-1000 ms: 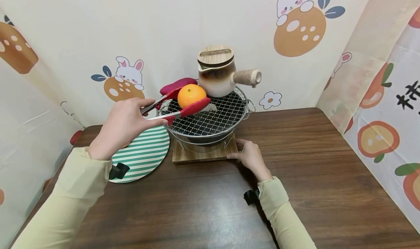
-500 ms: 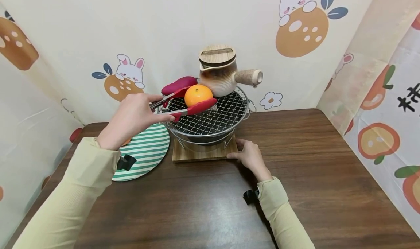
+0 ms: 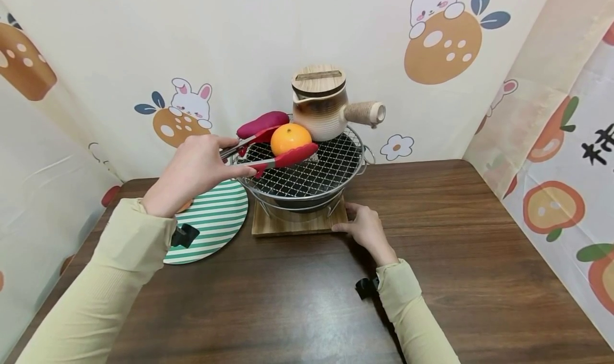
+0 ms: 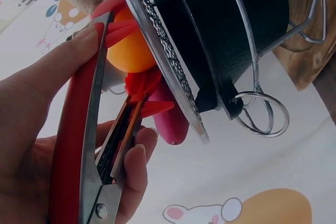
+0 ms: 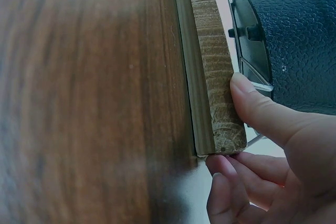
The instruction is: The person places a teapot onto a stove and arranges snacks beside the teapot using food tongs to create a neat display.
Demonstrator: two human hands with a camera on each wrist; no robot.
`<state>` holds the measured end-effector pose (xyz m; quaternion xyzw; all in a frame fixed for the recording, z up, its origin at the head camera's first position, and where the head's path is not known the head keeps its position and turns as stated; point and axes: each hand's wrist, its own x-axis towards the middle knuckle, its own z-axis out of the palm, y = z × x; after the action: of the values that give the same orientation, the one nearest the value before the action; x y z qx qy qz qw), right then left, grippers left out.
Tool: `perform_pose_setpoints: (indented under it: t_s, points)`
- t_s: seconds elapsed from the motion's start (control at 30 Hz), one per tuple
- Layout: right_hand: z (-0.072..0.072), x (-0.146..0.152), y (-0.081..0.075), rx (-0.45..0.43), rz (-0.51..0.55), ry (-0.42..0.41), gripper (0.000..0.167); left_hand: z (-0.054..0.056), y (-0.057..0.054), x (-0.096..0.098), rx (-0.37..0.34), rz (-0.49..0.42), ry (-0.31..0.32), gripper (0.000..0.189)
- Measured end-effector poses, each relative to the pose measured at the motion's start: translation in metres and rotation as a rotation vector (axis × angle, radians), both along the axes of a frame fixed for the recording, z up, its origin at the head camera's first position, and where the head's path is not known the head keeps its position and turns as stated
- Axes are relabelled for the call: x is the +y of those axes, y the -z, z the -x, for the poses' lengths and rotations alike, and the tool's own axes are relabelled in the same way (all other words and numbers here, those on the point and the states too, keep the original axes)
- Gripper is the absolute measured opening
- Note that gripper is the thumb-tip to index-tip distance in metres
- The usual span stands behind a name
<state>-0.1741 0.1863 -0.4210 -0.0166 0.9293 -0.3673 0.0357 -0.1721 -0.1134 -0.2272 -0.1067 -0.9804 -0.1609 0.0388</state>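
Note:
My left hand [image 3: 192, 167] grips a pair of tongs [image 4: 81, 135] with red scalloped tips, thumb on one arm and fingers on the other. Between the tips sits an orange [image 3: 289, 138], low over the wire mesh [image 3: 326, 167] of a round tabletop grill. Behind the tongs a purple sweet potato [image 3: 259, 124] lies at the mesh's back left. A clay teapot [image 3: 318, 116] with a wooden lid and cord-wrapped handle stands at the back, close beside the orange. My right hand [image 3: 365, 228] pinches the front right corner of the wooden board [image 5: 212, 66] under the grill.
Left of the grill lies a round green-and-white striped plate [image 3: 216, 225]; my left wrist partly hides something orange on it. A metal ring [image 3: 368, 155] sticks out from the grill's right side. The patterned wall [image 3: 249, 44] rises close behind the teapot.
The tongs and orange have moved slightly right over the mesh, closer to the teapot, mostly in the first half second. My right hand has stayed on the board's corner.

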Motion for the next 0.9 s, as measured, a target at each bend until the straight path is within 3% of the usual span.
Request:
perform_pose_setpoints:
  t_s: [0.5,0.9]
  points:
    - [-0.001,0.0,-0.001,0.004,0.001,-0.002,0.071,-0.007,-0.003,-0.006,-0.009,-0.034,-0.038,0.084]
    - [-0.001,0.001,0.0,0.008,0.004,-0.006,0.071,-0.014,0.003,-0.024,0.085,-0.139,-0.043,0.083]
